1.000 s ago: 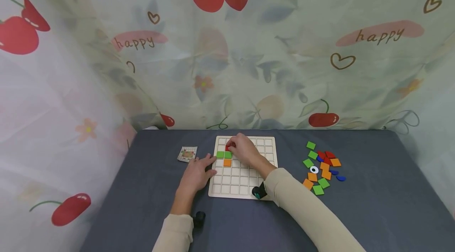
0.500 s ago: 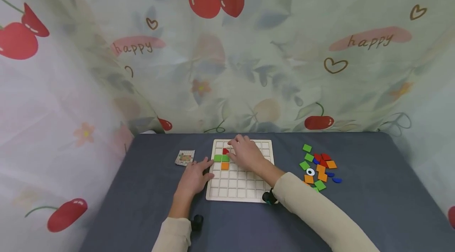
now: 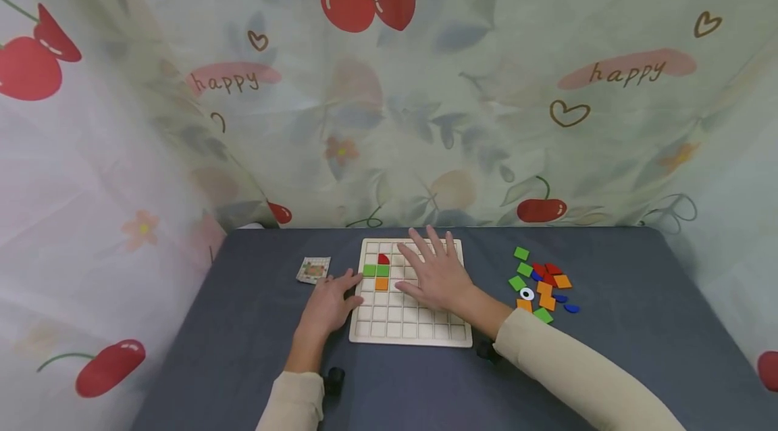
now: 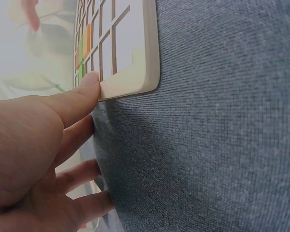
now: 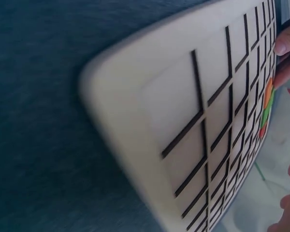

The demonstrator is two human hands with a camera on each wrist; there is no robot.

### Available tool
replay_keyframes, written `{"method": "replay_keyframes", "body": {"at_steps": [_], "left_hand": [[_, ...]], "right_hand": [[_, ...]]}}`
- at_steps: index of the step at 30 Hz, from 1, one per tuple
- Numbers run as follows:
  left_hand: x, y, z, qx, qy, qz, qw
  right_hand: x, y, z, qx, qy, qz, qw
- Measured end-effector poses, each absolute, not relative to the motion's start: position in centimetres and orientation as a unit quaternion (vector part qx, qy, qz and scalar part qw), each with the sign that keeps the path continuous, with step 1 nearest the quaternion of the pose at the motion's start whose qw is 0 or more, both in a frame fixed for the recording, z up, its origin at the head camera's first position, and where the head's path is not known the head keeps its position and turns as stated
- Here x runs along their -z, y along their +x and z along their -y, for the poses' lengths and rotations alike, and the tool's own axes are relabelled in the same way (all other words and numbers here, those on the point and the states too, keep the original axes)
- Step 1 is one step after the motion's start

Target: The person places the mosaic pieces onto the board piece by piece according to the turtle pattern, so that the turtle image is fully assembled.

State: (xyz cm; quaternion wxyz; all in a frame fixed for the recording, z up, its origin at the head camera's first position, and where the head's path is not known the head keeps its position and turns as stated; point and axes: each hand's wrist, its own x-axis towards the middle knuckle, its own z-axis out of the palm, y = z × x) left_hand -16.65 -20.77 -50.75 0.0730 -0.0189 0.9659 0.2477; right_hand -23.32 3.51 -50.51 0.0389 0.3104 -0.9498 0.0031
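Observation:
A pale gridded board (image 3: 395,332) lies on the dark cloth. Near its upper left sit a red quarter-round tile (image 3: 383,259), two green square tiles (image 3: 376,271) side by side, and an orange square tile (image 3: 381,284) below the right green one. My left hand (image 3: 328,306) lies at the board's left edge, fingers spread; in the left wrist view the thumb (image 4: 77,100) touches the rim. My right hand (image 3: 439,280) is over the board's right half, fingers spread and holding nothing. It hides several cells.
To the right lies a loose group of green, orange, red and blue tiles (image 3: 547,300), with a white ring-like disc (image 3: 527,294) among them. A small printed card (image 3: 313,269) lies left of the board. A patterned curtain (image 3: 413,147) hangs behind the table (image 3: 243,323).
My right hand has let go of the red tile, which stays on the board. The hand has drawn back to the right and its fingers have spread. My left hand stays at the edge.

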Motion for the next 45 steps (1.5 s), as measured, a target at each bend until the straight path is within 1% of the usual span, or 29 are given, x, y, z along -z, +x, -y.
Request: {"method": "replay_keyframes", "body": {"at_steps": [8,16,25,31,40,45], "left_hand": [[50.9,-16.6,20.9,-0.250,-0.016,-0.966,0.068],[50.9,-16.7,20.7,-0.250,-0.024,-0.966,0.068],[51.1,-16.7,20.8,-0.249,-0.028,-0.965,0.074],[51.1,-16.7,20.8,-0.248,-0.025,-0.966,0.074],[51.0,-16.8,20.8,-0.249,-0.021,-0.966,0.071],[51.0,-16.8,20.8,-0.244,-0.026,-0.967,0.072]], "right_hand": [[51.2,-22.4,-6.0,-0.027,0.316,0.946,0.066],[52.5,-21.5,-9.0,-0.049,0.296,0.951,0.077],[53.6,-21.0,-12.3,-0.070,0.273,0.957,0.061],[53.1,-20.6,-14.4,-0.070,0.255,0.962,0.068],[52.4,-20.4,-18.0,-0.091,0.226,0.969,0.051],[52.1,-20.4,-19.6,-0.096,0.219,0.969,0.067]]}}
